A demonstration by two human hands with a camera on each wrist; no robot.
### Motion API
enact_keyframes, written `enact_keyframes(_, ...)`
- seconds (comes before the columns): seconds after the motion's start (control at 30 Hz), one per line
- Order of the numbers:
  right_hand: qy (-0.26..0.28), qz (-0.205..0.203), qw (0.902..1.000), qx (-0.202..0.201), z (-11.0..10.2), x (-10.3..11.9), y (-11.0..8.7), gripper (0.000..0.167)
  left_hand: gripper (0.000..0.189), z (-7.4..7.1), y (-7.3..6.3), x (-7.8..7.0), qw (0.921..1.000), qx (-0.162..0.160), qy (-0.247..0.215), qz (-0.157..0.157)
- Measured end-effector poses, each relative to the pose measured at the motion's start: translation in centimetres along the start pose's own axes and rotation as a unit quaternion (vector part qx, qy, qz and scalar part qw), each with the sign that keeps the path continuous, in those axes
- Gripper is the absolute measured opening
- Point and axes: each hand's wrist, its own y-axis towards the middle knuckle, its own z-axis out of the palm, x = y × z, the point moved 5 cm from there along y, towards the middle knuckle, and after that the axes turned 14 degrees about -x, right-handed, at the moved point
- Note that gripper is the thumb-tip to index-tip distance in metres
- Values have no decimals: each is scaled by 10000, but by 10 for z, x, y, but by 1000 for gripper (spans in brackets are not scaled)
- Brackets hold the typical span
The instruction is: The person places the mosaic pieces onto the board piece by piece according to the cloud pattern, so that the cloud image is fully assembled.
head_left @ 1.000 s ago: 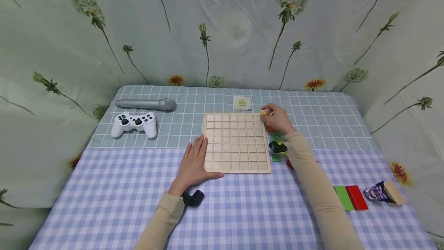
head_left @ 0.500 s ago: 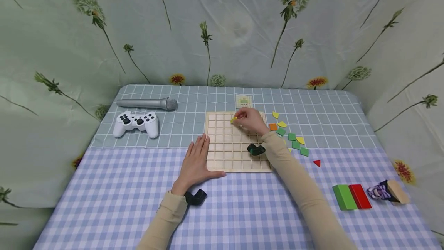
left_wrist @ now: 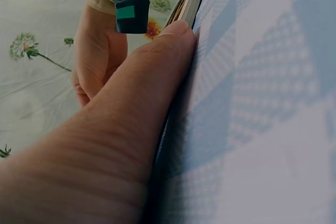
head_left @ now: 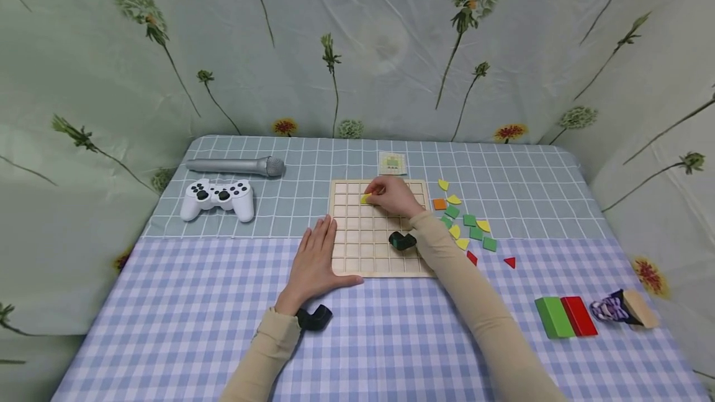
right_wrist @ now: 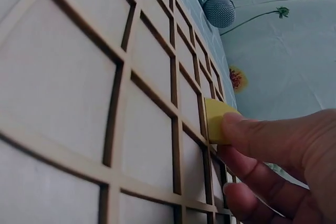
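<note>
A wooden grid board (head_left: 352,234) of square cells lies in the middle of the table. My left hand (head_left: 311,265) is spread flat at its lower left corner, fingers along the left edge and thumb along the near edge. Over the upper part of the board, my right hand (head_left: 395,196) pinches a yellow rounded tile (head_left: 365,199) between thumb and fingers. In the right wrist view the yellow tile (right_wrist: 215,121) is held on edge at the grid's ribs. My left thumb (left_wrist: 157,51) touches the board's side in the left wrist view.
Several loose yellow, green, orange and red tiles, with a green tile (head_left: 490,244) among them, lie right of the board. A pattern card (head_left: 393,163) sits behind it. Around are a microphone (head_left: 234,167), game controller (head_left: 218,200), green block (head_left: 555,317), red block (head_left: 580,316) and small figure (head_left: 622,309).
The right hand has moved left from the loose tiles to over the board, carrying the yellow tile, then slightly farther left and nearer. My left hand has stayed at the board's corner.
</note>
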Motion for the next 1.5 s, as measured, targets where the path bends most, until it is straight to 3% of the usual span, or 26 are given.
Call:
enact_keyframes(0.33,-769,-15,9970,71,-1,1,0,15,126,1,0,1,10000,10,54,11)
enact_keyframes(0.5,-606,-144,9980,-57,-5,0,-5,15,126,0,0,1,10000,16,25,2)
enact_keyframes(0.7,-232,-106,9982,-551,-43,-8,-22,19,126,1,1,-2,10000,69,-32,-18)
enact_keyframes(0.83,-445,-87,9950,-885,-74,-21,-32,21,126,1,0,-1,10000,28,-86,-21)
enact_keyframes(0.97,-719,225,9919,-1026,-97,-39,-42,21,126,1,-1,1,10000,21,-80,-6)
enact_keyframes(1.23,-1226,641,9885,-610,-110,-63,-51,24,126,1,-2,2,10000,-16,-90,1)
enact_keyframes(1.5,-1550,441,9865,-288,-106,-67,-53,24,125,1,-1,1,9999,-54,-139,69)
